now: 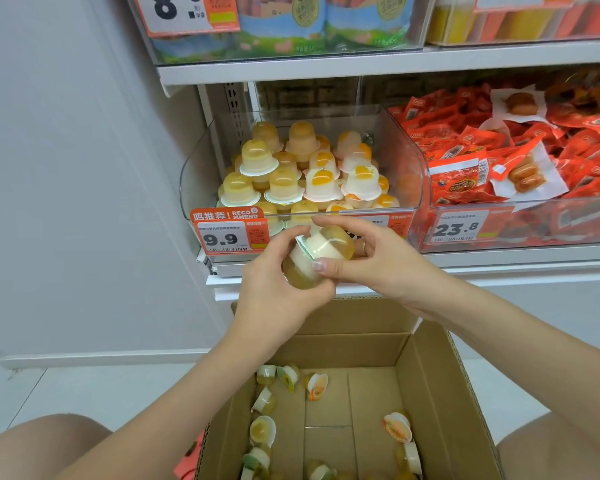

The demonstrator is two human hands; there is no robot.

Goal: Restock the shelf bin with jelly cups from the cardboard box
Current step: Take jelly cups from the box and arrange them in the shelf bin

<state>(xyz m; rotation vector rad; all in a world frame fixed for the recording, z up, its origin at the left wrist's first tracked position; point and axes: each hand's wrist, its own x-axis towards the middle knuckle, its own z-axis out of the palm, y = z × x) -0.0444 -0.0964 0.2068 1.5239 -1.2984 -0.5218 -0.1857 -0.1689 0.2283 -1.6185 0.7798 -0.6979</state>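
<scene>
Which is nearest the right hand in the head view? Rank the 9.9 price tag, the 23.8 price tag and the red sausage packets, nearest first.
From the right hand:
1. 23.8 price tag, just up and right on the neighbouring bin's front.
2. 9.9 price tag, left, beyond the left hand.
3. Red sausage packets, up and right, inside that bin.

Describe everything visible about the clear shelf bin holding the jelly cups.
The shelf bin is a clear, glossy plastic tub with rounded corners and a lowered front edge. It sits on the white middle shelf, leftmost in the row, beside a like bin of red snack packets. Jelly cups fill its lower part, standing lid-down in stacked layers, yellowish ones on the left and white ones with orange centres on the right. Orange price tags hang on its front, one reading 9.9. No hand touches it.
</scene>
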